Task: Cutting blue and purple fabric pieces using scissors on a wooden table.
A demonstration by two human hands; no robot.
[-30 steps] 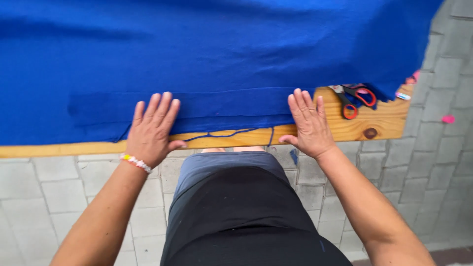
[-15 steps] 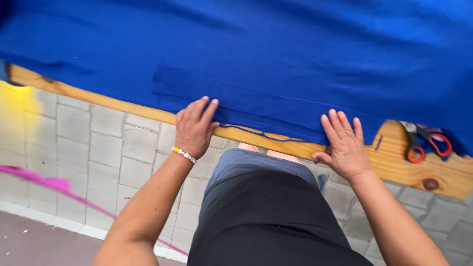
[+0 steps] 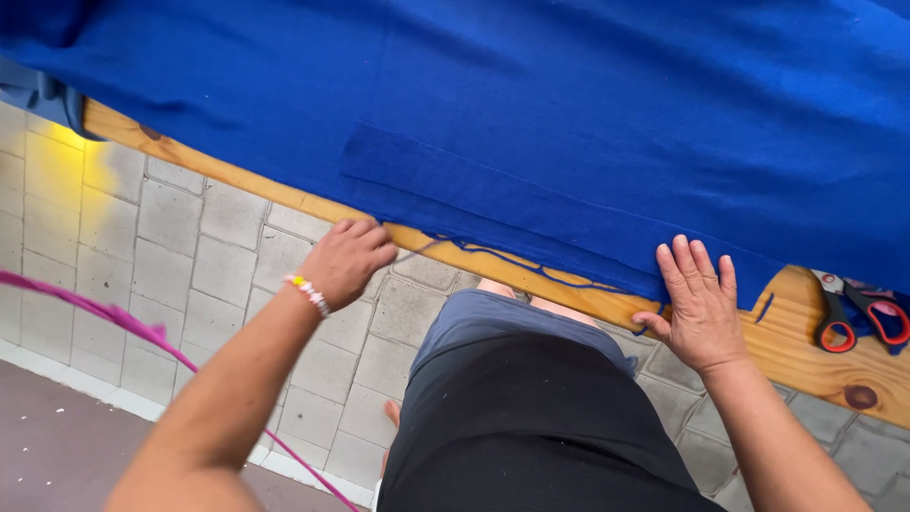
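Leftward slid the left hand [image 3: 346, 259], grip pinching blue cloth [image 3: 531, 123]; right hand [image 3: 700, 308] flat, spread.

Large blue woven cloth [image 3: 569, 123] lies spread over the long wooden plank surface [image 3: 806, 346], covering most of it; only the near edge strip and right end are bare. Left hand [image 3: 346, 261] at the cloth's near hem, over the surface edge, left of the person's body. Right hand [image 3: 701, 303] flat on the hem, well apart to the right. Red-handled steel scissors [image 3: 853, 318] on the bare surface just right of the right hand, partly under the cloth. Grey square paving-stone floor [image 3: 190, 256] below the surface; thin pink cord [image 3: 114, 318] crosses it at far left.
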